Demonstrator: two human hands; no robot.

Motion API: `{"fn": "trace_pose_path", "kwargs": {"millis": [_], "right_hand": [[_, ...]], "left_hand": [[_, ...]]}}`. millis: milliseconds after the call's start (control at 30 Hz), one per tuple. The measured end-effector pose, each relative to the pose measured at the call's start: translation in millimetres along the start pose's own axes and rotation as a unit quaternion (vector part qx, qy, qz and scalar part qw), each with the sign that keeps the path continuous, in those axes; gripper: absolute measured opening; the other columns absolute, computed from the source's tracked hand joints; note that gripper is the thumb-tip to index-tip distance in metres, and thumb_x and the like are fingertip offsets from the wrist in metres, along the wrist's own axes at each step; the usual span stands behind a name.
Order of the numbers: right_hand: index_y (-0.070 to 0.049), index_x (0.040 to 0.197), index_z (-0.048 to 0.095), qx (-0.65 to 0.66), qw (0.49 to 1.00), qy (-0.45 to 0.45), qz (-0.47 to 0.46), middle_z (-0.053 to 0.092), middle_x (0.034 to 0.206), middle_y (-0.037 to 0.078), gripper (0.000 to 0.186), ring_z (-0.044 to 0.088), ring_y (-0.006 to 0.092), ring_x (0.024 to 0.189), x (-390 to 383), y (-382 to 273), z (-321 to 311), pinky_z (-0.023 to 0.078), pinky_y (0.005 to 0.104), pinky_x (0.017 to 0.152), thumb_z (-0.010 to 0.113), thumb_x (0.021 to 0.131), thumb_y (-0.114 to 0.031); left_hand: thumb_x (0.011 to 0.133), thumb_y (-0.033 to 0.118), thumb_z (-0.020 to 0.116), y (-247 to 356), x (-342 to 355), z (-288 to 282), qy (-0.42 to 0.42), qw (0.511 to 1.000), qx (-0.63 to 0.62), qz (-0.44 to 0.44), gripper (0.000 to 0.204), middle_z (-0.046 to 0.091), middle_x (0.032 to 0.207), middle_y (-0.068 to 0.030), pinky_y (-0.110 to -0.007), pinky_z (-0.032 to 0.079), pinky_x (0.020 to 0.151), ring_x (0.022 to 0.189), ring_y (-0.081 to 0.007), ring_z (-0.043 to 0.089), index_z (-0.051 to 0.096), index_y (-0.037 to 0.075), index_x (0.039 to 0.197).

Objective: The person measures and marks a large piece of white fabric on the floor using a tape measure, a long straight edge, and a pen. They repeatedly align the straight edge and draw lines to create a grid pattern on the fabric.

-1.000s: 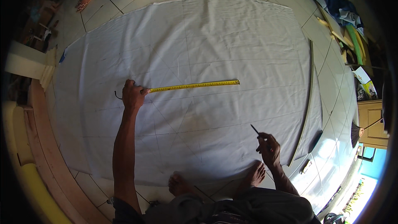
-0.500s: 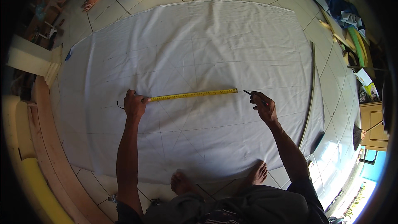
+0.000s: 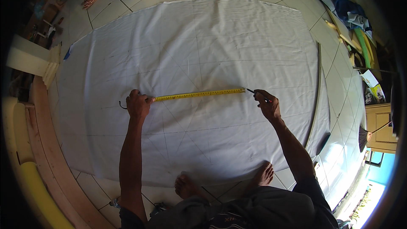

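Note:
A large white cloth (image 3: pixel 203 51) lies spread on the tiled floor, with faint drawn lines on it. My left hand (image 3: pixel 138 103) grips a tape measure body and presses it onto the cloth. Its yellow blade (image 3: pixel 199 94) runs out to the right across the cloth. My right hand (image 3: pixel 267 105) holds a dark pen (image 3: pixel 256 93), whose tip sits at the blade's far end. My bare feet rest on the cloth's near edge.
A long thin strip (image 3: pixel 316 93) lies curved along the cloth's right edge. Clothes and clutter (image 3: pixel 347 12) pile up at the far right. A wooden ledge (image 3: pixel 42 144) and a yellow cushion run along the left. Another person's foot (image 3: pixel 90 1) shows at top left.
My right hand has moved up from near my foot to the far end of the tape blade, bringing the pen with it. My left hand has stayed on the tape.

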State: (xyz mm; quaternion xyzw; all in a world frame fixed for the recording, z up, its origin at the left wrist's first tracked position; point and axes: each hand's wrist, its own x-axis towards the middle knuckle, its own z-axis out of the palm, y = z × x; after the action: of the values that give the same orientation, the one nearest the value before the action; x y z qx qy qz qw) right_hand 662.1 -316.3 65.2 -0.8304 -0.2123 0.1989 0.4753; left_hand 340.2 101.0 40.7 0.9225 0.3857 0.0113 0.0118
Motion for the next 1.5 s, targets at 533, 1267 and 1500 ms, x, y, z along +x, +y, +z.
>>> {"fn": "trace_pose_path", "kwargs": {"millis": [533, 1267, 1500], "right_hand": [[-0.001, 0.091, 0.075, -0.182, 0.979, -0.082, 0.039, 0.073, 0.073, 0.011, 0.02, 0.072, 0.0201, 0.066, 9.5, -53.9, -16.2, 0.056, 0.0325, 0.064, 0.061, 0.094, -0.015], [-0.006, 0.134, 0.062, -0.217, 0.966, 0.096, -0.105, 0.073, 0.117, 0.022, 0.039, 0.072, 0.0378, 0.107, -106.7, 29.8, -58.0, 0.059, 0.0432, 0.085, 0.07, 0.096, -0.011], [-0.003, 0.135, 0.06, -0.226, 0.968, 0.05, -0.094, 0.071, 0.122, 0.022, 0.043, 0.068, 0.0397, 0.114, -82.7, 14.2, -60.2, 0.057, 0.0449, 0.093, 0.071, 0.095, -0.009]], "left_hand": [[0.079, 0.046, 0.085, -3.9, 2.7, 3.2, 0.007, 1.0, 0.003, 0.015, 0.037, 0.067, 0.115, -0.0149, -0.046, 0.052, 0.086, 0.099, -0.0316, 0.066, 0.082, 0.01, 0.087], [0.088, 0.041, 0.08, -23.2, 5.9, 19.8, 0.03, 0.983, -0.178, 0.023, 0.043, 0.067, 0.102, -0.0191, -0.046, 0.052, 0.088, 0.1, -0.0364, 0.063, 0.072, 0.0, 0.078], [0.089, 0.039, 0.079, -7.1, 133.4, 19.6, 0.088, 0.978, -0.162, 0.103, 0.044, 0.065, 0.087, -0.0191, -0.049, 0.05, 0.083, 0.094, -0.0381, 0.062, 0.067, -0.001, 0.073]]}}
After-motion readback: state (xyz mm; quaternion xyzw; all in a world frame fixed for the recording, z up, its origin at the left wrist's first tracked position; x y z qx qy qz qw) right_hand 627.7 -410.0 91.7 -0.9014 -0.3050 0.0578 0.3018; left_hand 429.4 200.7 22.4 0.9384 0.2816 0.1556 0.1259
